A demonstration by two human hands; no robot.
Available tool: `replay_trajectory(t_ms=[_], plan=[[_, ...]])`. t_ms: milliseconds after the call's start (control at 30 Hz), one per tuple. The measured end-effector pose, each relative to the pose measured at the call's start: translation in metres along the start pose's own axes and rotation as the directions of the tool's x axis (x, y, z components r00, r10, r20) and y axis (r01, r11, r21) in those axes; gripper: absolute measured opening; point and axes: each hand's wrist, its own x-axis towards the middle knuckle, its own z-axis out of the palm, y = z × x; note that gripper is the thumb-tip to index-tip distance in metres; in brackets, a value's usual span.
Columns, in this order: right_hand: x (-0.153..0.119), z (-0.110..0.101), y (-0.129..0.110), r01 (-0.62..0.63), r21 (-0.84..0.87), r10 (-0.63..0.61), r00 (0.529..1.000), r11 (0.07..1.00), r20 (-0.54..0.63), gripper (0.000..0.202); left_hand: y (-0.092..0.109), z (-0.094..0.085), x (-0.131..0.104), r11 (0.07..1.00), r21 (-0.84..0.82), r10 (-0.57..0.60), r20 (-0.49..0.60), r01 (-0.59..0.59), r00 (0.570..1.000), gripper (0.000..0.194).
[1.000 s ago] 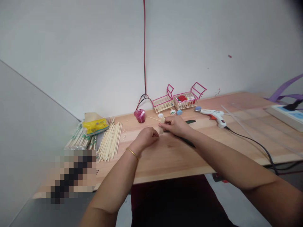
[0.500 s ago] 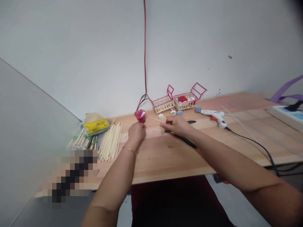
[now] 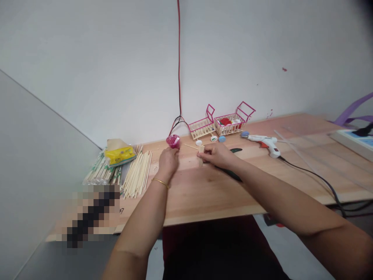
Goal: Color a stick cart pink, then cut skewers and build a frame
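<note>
My right hand (image 3: 217, 155) is closed on a small bundle of short wooden sticks (image 3: 201, 156), pinched upright between thumb and fingers. A thin loose stick (image 3: 190, 146) lies just left of the bundle. My left hand (image 3: 169, 161), with a gold bracelet at the wrist, is at the near side of a small pink cup (image 3: 173, 140). Its fingers point toward the cup's base and are mostly hidden, so I cannot tell whether they grip anything. A dark green tool (image 3: 231, 174) lies partly under my right hand and forearm.
Long wooden sticks (image 3: 138, 175) lie left, beside wrapped sticks (image 3: 100, 169) and a yellow packet (image 3: 120, 155). Two little stick-built carts (image 3: 201, 129) with pink trim stand by the wall. To the right are a white glue gun (image 3: 262, 142) with its cord and a power strip (image 3: 354, 142).
My left hand has shifted slightly forward, closer to the cup. My right hand keeps the stick bundle in nearly the same place. The view has moved a little.
</note>
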Motion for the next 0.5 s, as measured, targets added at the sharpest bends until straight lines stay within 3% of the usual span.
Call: replay_trajectory(t_ms=[233, 500], plan=[[0.000, 0.000, 0.001, 0.000, -0.015, 0.000, 1.000, 1.000, 0.005, 0.033, 0.005, -0.001, 0.001, 0.991, 0.055, 0.110, 0.164, -0.121, 0.980, 0.030], [0.000, -0.001, 0.003, 0.008, -0.016, -0.008, 1.000, 1.000, -0.003, 0.033, 0.013, -0.025, -0.011, 0.967, 0.131, 0.172, 0.307, -0.220, 0.936, 0.022]])
